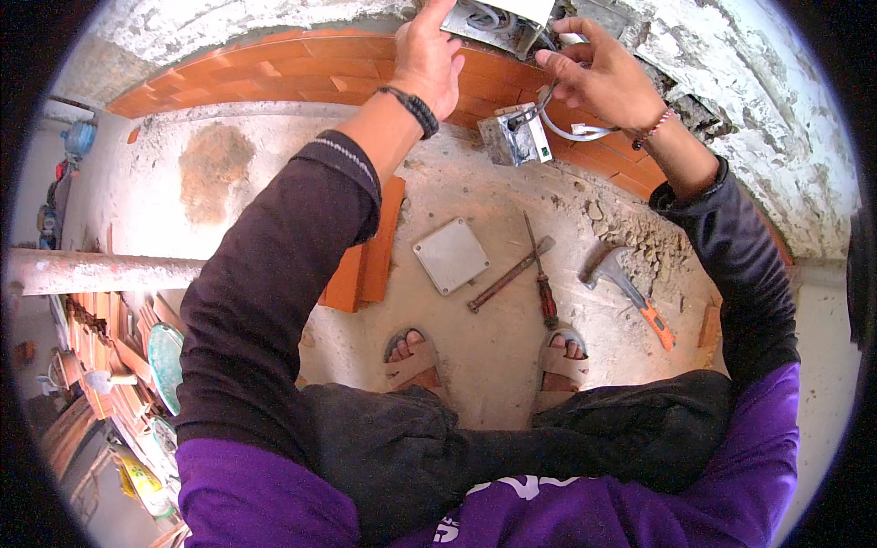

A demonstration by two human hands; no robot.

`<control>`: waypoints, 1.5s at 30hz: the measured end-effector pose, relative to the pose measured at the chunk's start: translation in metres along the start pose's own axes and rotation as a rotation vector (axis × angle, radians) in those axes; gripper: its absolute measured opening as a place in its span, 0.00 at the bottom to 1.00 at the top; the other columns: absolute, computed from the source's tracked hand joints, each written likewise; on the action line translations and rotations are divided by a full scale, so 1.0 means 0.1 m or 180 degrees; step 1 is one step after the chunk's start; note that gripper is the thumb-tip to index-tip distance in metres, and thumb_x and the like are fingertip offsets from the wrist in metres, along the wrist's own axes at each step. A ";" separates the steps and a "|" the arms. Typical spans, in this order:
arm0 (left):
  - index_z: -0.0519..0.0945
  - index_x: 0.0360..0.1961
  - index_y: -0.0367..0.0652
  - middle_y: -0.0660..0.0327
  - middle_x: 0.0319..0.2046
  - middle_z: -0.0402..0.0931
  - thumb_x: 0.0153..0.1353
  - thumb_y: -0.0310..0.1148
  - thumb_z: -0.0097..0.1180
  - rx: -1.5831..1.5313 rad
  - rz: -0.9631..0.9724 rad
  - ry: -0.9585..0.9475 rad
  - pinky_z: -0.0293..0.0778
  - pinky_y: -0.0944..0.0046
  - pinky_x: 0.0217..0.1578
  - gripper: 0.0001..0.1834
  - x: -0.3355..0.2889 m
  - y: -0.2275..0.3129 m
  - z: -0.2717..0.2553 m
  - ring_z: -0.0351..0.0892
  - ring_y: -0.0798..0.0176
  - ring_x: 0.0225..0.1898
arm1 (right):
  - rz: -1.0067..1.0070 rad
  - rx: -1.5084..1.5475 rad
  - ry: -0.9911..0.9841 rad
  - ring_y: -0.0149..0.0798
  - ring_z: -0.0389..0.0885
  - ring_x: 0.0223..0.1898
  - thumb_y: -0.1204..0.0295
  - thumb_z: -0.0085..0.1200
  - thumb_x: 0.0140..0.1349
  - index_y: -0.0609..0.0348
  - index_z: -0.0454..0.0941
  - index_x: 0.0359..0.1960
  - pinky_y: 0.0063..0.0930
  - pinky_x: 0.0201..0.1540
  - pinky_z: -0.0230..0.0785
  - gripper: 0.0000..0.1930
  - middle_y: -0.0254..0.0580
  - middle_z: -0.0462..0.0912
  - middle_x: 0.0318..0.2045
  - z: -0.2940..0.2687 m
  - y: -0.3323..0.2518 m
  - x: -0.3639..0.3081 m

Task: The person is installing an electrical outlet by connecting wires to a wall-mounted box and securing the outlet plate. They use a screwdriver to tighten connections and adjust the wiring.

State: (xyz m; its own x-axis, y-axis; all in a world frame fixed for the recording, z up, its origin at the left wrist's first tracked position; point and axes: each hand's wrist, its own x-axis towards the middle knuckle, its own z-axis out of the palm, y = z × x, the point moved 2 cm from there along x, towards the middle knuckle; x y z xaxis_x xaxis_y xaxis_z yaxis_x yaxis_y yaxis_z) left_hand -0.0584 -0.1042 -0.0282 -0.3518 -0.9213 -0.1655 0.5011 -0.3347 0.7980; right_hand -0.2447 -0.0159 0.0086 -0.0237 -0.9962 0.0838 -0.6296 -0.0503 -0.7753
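At the top edge, a white electrical box [512, 13] with coiled grey wires inside sits in the wall. My left hand [427, 64] is closed at its left edge, the fingertips partly out of view. On the box's right side, my right hand [607, 80] bends its thumb and forefinger around a dark wire [549, 91]. Below hangs a small metal switch box [513, 137], tilted, with wires running up toward the right hand. A white cable [592, 135] with loose ends curves beneath that hand.
On the dusty floor lie a square grey cover plate [452, 256], a chisel [512, 274], a screwdriver [544, 283] and an orange-handled hammer [630, 290]. Orange bricks [370, 260] rest under my left arm. A pole [105, 272] crosses at left. Rubble [639, 237] lies right.
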 end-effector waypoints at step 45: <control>0.79 0.52 0.49 0.66 0.44 0.83 0.68 0.51 0.52 0.0305 -0.0221 -0.0982 0.77 0.62 0.43 0.21 0.19 0.43 0.33 0.81 0.66 0.43 | -0.1312 -0.0386 0.1543 0.60 0.73 0.57 0.66 0.60 0.59 0.70 0.55 0.66 0.42 0.59 0.67 0.38 0.66 0.75 0.54 0.54 -0.44 0.26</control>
State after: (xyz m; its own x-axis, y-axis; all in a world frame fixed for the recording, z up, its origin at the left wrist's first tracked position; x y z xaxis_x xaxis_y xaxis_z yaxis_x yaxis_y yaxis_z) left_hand -0.0699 -0.1292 0.0224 -0.6128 -0.7887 -0.0498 0.3961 -0.3611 0.8442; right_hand -0.1759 -0.0437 0.0115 -0.0914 -0.7503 0.6547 -0.7447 -0.3850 -0.5452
